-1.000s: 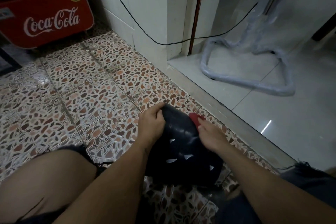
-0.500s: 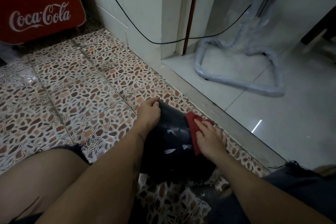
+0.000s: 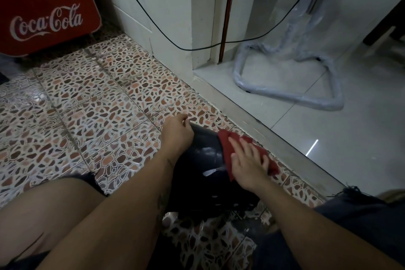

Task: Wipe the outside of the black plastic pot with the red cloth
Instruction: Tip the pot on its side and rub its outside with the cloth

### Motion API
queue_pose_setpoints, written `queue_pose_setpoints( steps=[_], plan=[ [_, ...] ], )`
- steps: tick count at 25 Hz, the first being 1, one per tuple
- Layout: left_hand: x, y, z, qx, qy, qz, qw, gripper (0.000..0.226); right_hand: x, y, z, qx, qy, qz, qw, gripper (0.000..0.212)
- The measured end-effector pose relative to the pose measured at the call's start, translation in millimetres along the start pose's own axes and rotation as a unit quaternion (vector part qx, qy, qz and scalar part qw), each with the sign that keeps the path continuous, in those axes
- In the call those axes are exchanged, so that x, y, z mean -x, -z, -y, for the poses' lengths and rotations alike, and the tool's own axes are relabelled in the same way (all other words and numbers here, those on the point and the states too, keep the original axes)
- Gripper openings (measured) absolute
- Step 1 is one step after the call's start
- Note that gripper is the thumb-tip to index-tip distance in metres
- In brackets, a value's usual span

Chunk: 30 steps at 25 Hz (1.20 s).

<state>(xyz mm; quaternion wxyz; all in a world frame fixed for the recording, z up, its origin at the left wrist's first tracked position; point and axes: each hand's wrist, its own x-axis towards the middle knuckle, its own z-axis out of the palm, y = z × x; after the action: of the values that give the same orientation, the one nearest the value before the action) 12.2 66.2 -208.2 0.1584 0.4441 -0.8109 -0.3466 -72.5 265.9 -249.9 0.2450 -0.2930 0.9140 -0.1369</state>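
Her right hand (image 3: 247,164) lies flat, fingers spread, pressing the crumpled red cloth (image 3: 228,149) onto the glossy black plastic pot (image 3: 203,160), which lies on the pebble-patterned tiled floor (image 3: 98,116); the left hand (image 3: 177,133) cups its far end, likely steadying it.

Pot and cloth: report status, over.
Left hand gripping pot at far end. Right hand flat, pressing red cloth on pot's side. Nothing in the way.

Black plastic pot (image 3: 203,160) lying on its side nr the doorway threshold (image 3: 274,136), glossy; red cloth (image 3: 228,149) draped over its upper right side
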Motion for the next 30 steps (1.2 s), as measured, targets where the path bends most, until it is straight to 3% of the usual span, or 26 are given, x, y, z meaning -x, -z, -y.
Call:
queue_pose_setpoints(
  steps=[3,6,9,13,16,19,22,24,28,30],
  plan=[
    [29,11,11,-0.113,-0.108,0.037,0.987,0.041,-17,1,-6,-0.026,-0.055,-0.011,0.998,0.053],
    [54,15,24,-0.166,-0.142,0.078,0.973,0.057,-34,5,-2,-0.019,-0.069,-0.022,0.997,0.055],
    [58,10,34,-0.130,-0.142,0.076,0.978,0.057,-34,10,10,-0.021,-0.062,0.024,0.998,0.055],
    [38,1,32,-0.027,-0.125,0.046,0.991,0.055,-5,-5,62,-0.014,0.142,0.032,0.989,0.058],
    [22,-1,23,0.044,-0.079,0.047,0.995,0.053,13,-18,53,0.007,0.215,-0.006,0.977,0.064],
    [17,-1,22,0.080,-0.051,0.062,0.993,0.051,14,-19,15,0.056,0.161,-0.041,0.984,0.065],
    [11,-5,24,0.089,-0.037,0.072,0.993,0.050,6,-8,1,0.029,0.025,-0.018,0.999,0.061],
    [9,-6,23,0.086,-0.031,0.069,0.993,0.050,7,-4,17,0.011,-0.007,0.001,1.000,0.061],
    [5,-5,17,0.075,-0.066,0.060,0.993,0.048,14,0,66,0.022,0.140,-0.044,0.989,0.060],
    [6,-5,16,0.073,-0.075,0.057,0.993,0.050,2,6,69,0.036,0.163,-0.070,0.984,0.054]
  ],
)
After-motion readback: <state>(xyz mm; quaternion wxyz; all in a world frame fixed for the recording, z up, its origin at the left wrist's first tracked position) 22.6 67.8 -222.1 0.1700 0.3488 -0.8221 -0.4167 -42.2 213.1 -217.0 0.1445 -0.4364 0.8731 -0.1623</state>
